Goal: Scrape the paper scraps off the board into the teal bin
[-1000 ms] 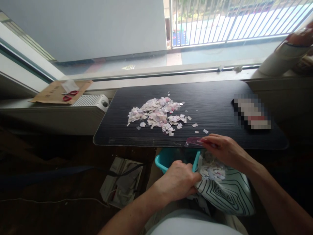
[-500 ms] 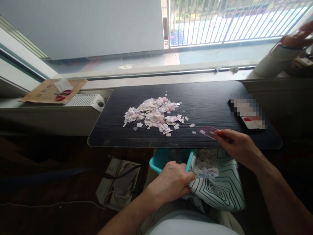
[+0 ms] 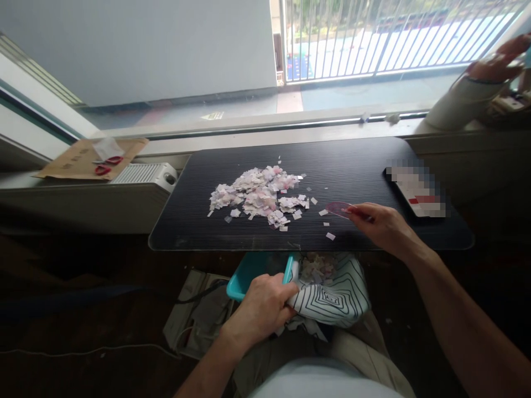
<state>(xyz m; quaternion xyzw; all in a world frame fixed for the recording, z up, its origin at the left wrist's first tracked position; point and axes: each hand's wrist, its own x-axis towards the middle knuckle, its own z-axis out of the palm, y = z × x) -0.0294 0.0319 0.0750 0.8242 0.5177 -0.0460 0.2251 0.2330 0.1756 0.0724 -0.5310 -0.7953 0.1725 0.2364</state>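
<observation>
Small pale paper pieces lie in a heap (image 3: 261, 190) on the black table (image 3: 352, 166), with a few loose ones to its right. My right hand (image 3: 381, 224) pinches a thin, clear pinkish piece (image 3: 337, 208) just above the tabletop, beside the loose pieces. Below the table's front edge, my left hand (image 3: 267, 301) is closed on the rim of a turquoise basket (image 3: 238, 283) and the edge of a white patterned cloth (image 3: 344, 301). More paper pieces (image 3: 317, 268) lie on the cloth. Part of the basket's inside is hidden under the table.
A phone-like object (image 3: 417, 193), partly blurred out, lies at the table's right. Red-handled scissors (image 3: 108, 166) rest on a brown envelope (image 3: 78, 160) on the left sill. An open box (image 3: 203, 309) stands on the floor. Another person's hand (image 3: 493, 66) shows at upper right.
The basket and cloth have shifted left with my left hand. My right hand has moved left and slightly up with the clear piece. Another loose paper piece now shows near the table's front.
</observation>
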